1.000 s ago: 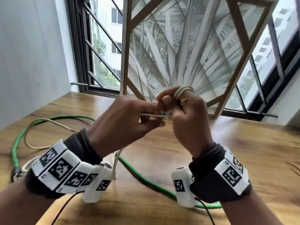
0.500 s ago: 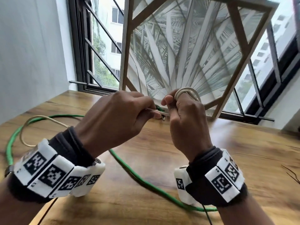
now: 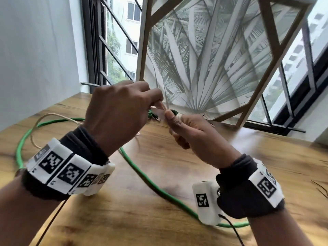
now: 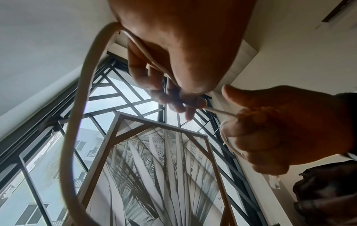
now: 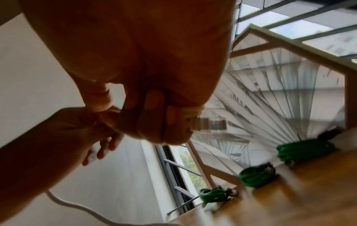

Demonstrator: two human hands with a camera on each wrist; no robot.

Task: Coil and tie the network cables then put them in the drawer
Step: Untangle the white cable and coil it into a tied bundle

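My right hand (image 3: 174, 121) grips a small coil of cream network cable (image 3: 180, 114) in its fist above the wooden table (image 3: 266, 166); the coil's end shows at the knuckles (image 5: 193, 113). My left hand (image 3: 159, 103) sits just above and left of it, fingertips pinching a thin white tie (image 4: 218, 111) that runs to the right fist. The cream cable's free length (image 4: 75, 122) loops back under my left palm and trails over the table (image 3: 53, 116). A long green cable (image 3: 142, 173) lies loose across the table beneath both wrists.
Three tied green cable bundles (image 5: 214, 194) (image 5: 255, 177) (image 5: 301, 151) lie at the table's far edge. A wooden-framed palm-leaf picture (image 3: 213, 59) leans against the barred window (image 3: 113, 50). A white wall (image 3: 35, 50) is on the left. No drawer is in view.
The right fist has tipped forward and down, so the coil points away from me. The left hand has risen above it, and the tie now slants up instead of lying level.
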